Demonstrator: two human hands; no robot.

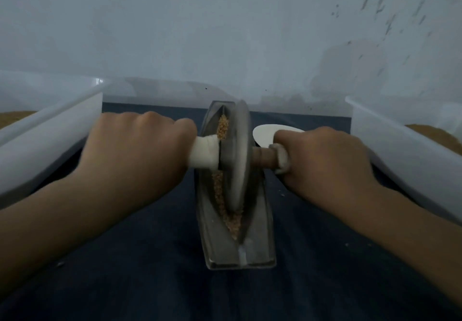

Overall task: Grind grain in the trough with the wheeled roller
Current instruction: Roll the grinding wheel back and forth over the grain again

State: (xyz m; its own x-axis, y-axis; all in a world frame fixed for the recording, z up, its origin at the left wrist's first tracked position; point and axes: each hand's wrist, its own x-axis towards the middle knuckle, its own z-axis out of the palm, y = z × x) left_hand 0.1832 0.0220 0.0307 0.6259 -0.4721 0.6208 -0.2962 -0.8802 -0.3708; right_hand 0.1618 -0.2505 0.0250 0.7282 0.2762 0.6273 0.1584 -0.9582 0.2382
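A narrow grey metal trough point(260, 223) lies lengthwise on a dark blue cloth, in the middle of the view. Tan grain point(220, 195) fills its groove. The grey wheel point(236, 155) of the roller stands in the groove, towards the far half of the trough. My left hand point(135, 150) grips the white-wrapped left handle point(205, 151). My right hand point(322, 158) grips the right handle point(265, 158), brown near the wheel and wrapped where I hold it. Both handle ends are hidden inside my fists.
A translucent white plastic bin point(50, 143) holding tan grain stands at the left, and another bin point(405, 155) at the right. A white dish point(262, 133) lies behind my right hand. A pale wall rises just beyond the trough.
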